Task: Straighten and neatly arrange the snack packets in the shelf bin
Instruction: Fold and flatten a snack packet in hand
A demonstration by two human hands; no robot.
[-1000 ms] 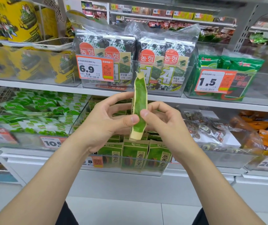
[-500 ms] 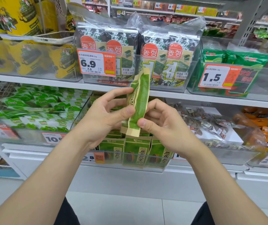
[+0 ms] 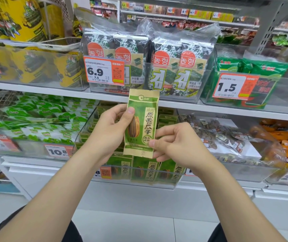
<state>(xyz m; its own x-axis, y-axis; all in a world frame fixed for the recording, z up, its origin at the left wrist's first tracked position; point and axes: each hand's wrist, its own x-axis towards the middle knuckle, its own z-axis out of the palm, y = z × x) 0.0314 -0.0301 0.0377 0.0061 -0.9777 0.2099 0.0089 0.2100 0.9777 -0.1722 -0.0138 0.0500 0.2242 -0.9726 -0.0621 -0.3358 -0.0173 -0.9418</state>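
Whereas a second ago the green packet (image 3: 140,124) stood edge-on to the camera, it now faces forward and upright at the centre of the frame, above the clear shelf bin (image 3: 174,185). The left hand (image 3: 108,130) grips its left edge, thumb across the front. The right hand (image 3: 178,145) pinches the lower right corner, fingers (image 3: 166,134) curled. Its print now matches the packets in the bin (image 3: 150,170) below, so it looks ready to slot back.

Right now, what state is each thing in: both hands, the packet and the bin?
Sunflower seed packet: upright, front facing the camera, held before the shelf.
Left hand: grips the packet's left edge, thumb on front.
Right hand: pinches its lower right corner.
Clear bin: open-topped.
Bin packets: front row standing upright.
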